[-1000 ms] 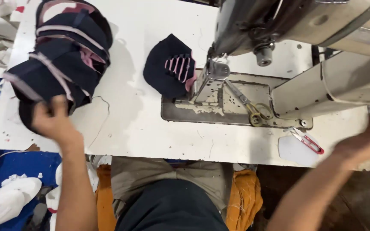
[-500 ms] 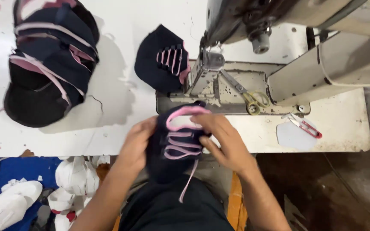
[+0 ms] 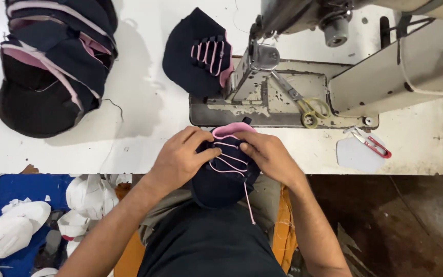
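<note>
Both the left hand [image 3: 183, 156] and right hand [image 3: 267, 154] pinch a navy cap piece [image 3: 224, 172] at the desk [image 3: 144, 138] edge, aligning it, seemingly for the sewing machine [image 3: 283, 61].

We see matt navy cloth with pale pink fabric trim in the cap piece [image 3: 225, 164] and the stacked caps [image 3: 52, 61]. The sewing machine [image 3: 365, 56] looks like painted metal, worn and chipped on its bed plate [image 3: 278, 110]. The table [image 3: 129, 133] is smooth white laminate, scuffed. Scissors [image 3: 303, 102] are metal with yellow plastic handles.
</note>
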